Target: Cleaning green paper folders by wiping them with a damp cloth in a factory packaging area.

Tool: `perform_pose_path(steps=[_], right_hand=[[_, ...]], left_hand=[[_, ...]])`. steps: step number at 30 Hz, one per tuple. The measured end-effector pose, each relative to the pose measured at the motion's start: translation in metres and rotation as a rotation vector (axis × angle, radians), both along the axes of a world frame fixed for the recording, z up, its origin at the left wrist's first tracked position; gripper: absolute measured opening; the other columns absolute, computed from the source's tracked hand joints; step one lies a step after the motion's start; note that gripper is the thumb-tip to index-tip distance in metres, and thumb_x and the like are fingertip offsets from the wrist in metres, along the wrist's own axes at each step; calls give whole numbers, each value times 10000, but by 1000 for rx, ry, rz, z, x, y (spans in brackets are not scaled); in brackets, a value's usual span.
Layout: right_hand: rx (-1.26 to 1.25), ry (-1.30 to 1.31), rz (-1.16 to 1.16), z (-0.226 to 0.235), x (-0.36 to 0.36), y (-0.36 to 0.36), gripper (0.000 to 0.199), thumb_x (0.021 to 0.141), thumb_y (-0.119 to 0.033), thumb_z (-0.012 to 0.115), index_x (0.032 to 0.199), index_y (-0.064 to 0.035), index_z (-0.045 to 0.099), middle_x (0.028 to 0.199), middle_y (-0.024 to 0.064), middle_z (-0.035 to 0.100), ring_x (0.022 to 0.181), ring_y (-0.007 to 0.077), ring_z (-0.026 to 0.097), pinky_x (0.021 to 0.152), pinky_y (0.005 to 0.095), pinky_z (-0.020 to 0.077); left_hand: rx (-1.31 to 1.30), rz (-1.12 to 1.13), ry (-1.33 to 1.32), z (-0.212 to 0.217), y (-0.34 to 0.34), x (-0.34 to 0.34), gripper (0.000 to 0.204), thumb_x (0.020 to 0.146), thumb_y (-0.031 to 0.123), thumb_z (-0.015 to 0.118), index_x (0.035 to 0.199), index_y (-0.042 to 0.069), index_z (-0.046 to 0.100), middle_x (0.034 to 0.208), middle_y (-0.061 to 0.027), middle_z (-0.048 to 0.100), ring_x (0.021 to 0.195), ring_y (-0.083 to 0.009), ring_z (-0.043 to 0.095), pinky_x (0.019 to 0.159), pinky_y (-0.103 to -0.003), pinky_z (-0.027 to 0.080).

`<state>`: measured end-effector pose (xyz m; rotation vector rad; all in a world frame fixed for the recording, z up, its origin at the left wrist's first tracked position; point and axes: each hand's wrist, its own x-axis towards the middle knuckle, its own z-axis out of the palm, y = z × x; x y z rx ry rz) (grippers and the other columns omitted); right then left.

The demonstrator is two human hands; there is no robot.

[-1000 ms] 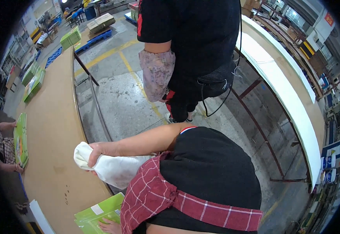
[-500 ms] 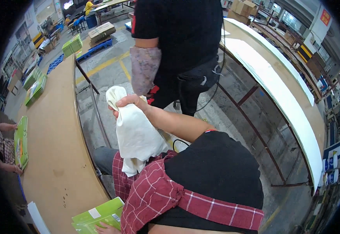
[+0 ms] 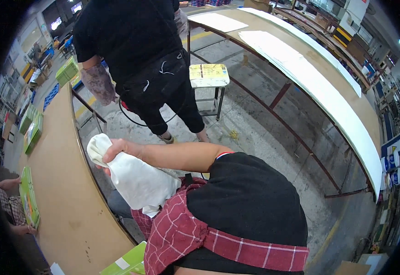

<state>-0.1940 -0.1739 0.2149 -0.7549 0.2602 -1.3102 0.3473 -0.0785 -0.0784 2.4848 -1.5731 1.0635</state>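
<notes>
Beside the wooden table [image 3: 67, 192], right hand [image 3: 117, 149] clenched on a white cloth [image 3: 138, 181].
Cloth bunches through the fingers [image 3: 109, 159], hanging below them; left hand unseen.

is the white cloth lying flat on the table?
No, the white cloth is bunched in a hand and hangs beside the table edge.

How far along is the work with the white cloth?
Done: green boxes lie flat along the wooden table. In hand: the right hand grips a bunched white cloth beside the table edge. Left, likely: the near green box at the bottom edge; nothing touches it.
</notes>
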Motion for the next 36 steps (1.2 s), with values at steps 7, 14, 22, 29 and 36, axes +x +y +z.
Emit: perform_pose_path(steps=[7, 14, 22, 29, 36], right_hand=[[106, 55, 178, -30, 13, -16, 321, 640, -138, 594, 908, 14, 503, 725, 103, 547, 648, 189, 572, 619, 319, 490], [205, 132, 175, -37, 40, -20, 331, 627, -197, 612, 874, -12, 491, 687, 91, 530, 588, 185, 544, 556, 292, 465], [202, 126, 204, -37, 50, -28, 314, 647, -188, 591, 878, -6, 481, 703, 77, 504, 602, 167, 519, 591, 283, 454], [286, 166, 262, -49, 58, -41, 349, 637, -201, 598, 905, -7, 489, 716, 71, 515, 619, 161, 521, 593, 282, 453], [221, 442, 486, -57, 148, -64, 456, 631, -155, 600, 1036, 8, 469, 760, 109, 553, 675, 246, 572, 623, 379, 481]], left_hand=[[236, 162, 426, 48, 16, -28, 523, 873, 498, 271, 1291, 186, 313, 1328, -50, 331, 1212, -221, 316, 913, -548, 261], [263, 235, 540, 96, 26, -68, 520, 877, 464, 287, 1306, 170, 276, 1361, -77, 265, 1267, -248, 217, 947, -570, 197], [218, 138, 556, 103, 20, -86, 498, 884, 445, 283, 1292, 160, 290, 1356, -89, 262, 1264, -257, 220, 964, -551, 182], [297, 239, 598, 110, 31, -91, 509, 883, 438, 304, 1300, 148, 290, 1358, -102, 261, 1251, -276, 241, 969, -545, 187], [10, 33, 736, 124, 21, -94, 490, 830, 383, 446, 1253, 148, 371, 1292, -144, 354, 1218, -312, 281, 983, -522, 185]])
